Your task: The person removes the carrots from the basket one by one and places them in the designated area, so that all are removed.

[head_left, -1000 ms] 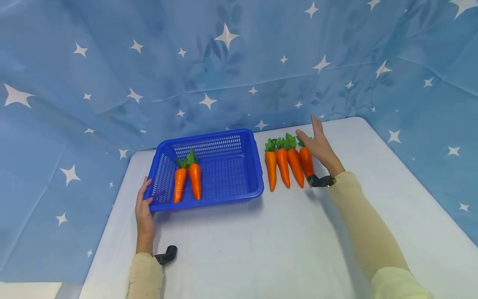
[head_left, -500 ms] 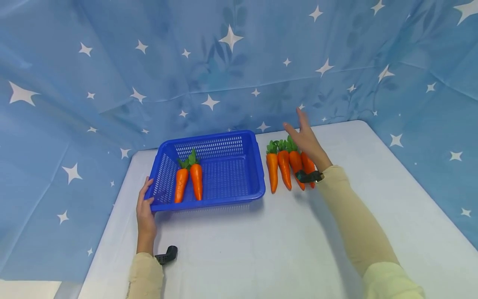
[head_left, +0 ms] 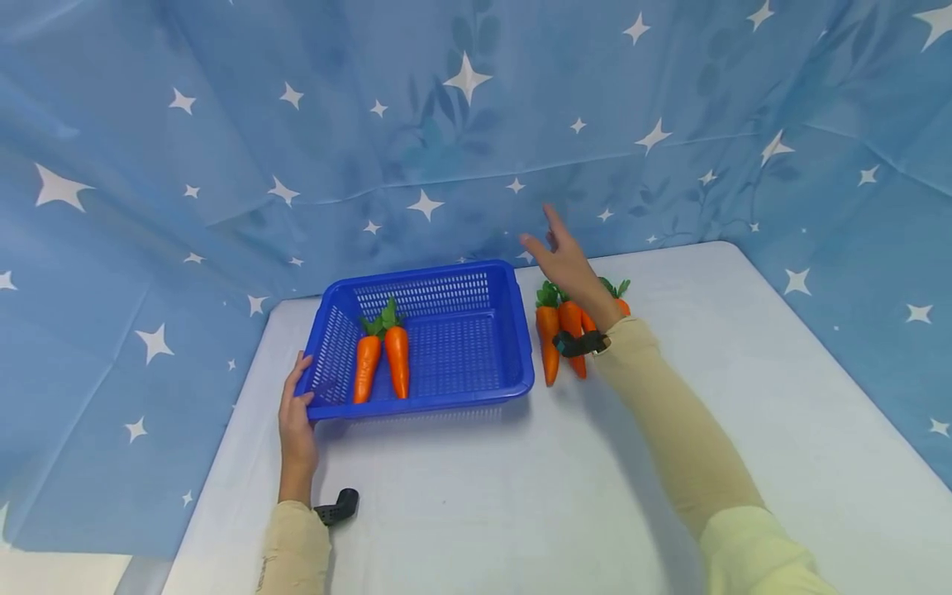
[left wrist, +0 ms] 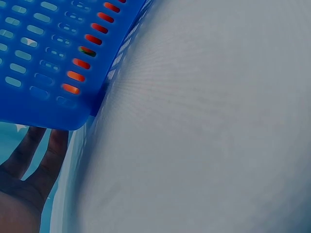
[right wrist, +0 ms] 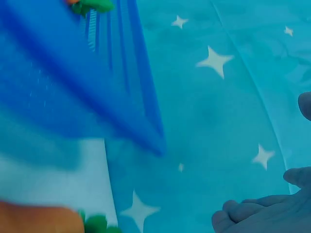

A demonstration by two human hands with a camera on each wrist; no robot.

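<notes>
carrots (head_left: 570,317) outside the basket (head_left: 439,402) lie partly hidden by an arm (head_left: 669,417)

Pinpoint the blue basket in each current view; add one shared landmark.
Head: blue basket just left of centre, slightly below mid-height.
Left wrist: blue basket in the upper-left corner, cut off.
Right wrist: blue basket at upper left, blurred, cut off.
Shared landmark: white-starred blue cloth; the left wrist view shows only a little, lower left.
</notes>
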